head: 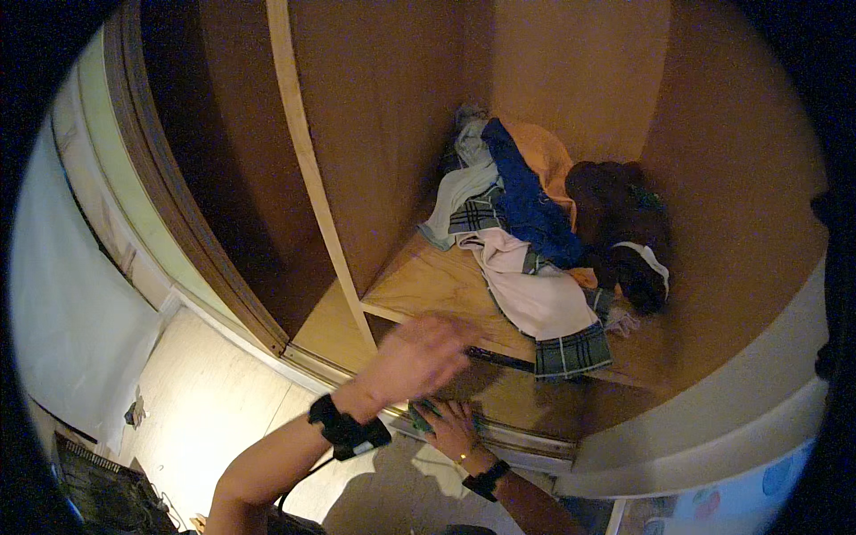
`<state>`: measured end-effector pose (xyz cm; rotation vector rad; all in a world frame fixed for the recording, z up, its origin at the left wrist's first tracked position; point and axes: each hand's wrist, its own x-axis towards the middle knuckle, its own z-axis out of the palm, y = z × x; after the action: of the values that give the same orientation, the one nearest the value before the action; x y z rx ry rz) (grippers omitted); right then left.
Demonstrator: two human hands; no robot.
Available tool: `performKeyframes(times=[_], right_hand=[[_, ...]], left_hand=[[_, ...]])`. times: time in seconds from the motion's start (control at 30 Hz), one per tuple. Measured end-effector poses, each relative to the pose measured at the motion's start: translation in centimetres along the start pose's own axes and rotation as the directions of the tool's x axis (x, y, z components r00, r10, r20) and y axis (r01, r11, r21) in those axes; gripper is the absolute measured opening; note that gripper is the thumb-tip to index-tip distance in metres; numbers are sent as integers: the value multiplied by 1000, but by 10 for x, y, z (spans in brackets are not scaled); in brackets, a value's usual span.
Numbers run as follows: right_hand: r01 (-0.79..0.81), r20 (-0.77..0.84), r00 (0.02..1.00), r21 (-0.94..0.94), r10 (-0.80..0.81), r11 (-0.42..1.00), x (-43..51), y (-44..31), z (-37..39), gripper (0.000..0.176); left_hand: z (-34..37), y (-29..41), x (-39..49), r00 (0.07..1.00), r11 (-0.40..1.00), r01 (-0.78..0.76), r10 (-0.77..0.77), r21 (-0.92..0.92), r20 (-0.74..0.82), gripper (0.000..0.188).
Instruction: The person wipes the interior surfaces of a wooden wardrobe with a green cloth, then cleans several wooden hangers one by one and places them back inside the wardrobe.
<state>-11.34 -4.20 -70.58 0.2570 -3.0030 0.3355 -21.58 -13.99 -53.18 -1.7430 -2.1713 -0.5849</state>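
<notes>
My left hand (418, 354), blurred, is above the front edge of a wooden wardrobe's lower shelf; its fingers look bent, and whether it holds anything cannot be told. Just below it, my right hand (456, 428) lies over a small green item (422, 414), perhaps a cloth, at the sliding-door track. On the shelf is a loose heap of clothes: a pale pink garment with plaid trim (542, 294), a dark blue garment (528, 194), an orange one (545, 154), a whitish one (461, 190) and a dark brown one (608, 214) with a white band.
A vertical divider (314, 174) splits the wardrobe, with a dark compartment to its left. The metal door track (508, 431) runs along the front. On the lit floor (214, 374) lies a small dark object (135, 409). A black item with a zip (107, 488) is at the lower left.
</notes>
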Motion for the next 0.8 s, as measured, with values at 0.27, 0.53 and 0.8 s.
performKeyframes(times=[0.27,0.53,0.8], right_hand=[[-5,-519,849,-193,-98,981,13,-41,-168,59],[-44,-455,890,-162,-35,986,119,-44,-139,47],[-118,-414,908,-100,67,988,167,-37,-151,40]], left_hand=[[-42,-78,-25,305,824,211,-567,-526,-765,21],[9,-107,-40,641,161,70,-764,-984,-80,57],[7,-108,-46,711,58,90,-703,-994,24,68]])
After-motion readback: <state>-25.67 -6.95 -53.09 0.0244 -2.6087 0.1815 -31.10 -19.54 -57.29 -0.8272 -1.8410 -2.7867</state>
